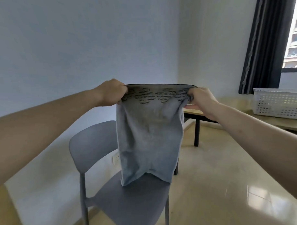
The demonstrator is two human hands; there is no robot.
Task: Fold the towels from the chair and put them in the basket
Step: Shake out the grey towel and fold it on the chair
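Note:
A light blue towel (148,139) with a band of dark dashes near its top edge hangs in the air above the grey chair (129,204). My left hand (111,92) grips its top left corner. My right hand (201,99) pinches the bunched top right corner. The top edge is stretched level between both hands. The towel's lower edge hangs just over the chair seat. A white perforated basket (278,103) stands on the table at the far right.
A light wooden table (277,123) with black legs runs along the right. Dark curtains (266,41) hang beside a window at the upper right. A white wall socket (116,159) sits low on the wall behind the chair. The floor is glossy tile.

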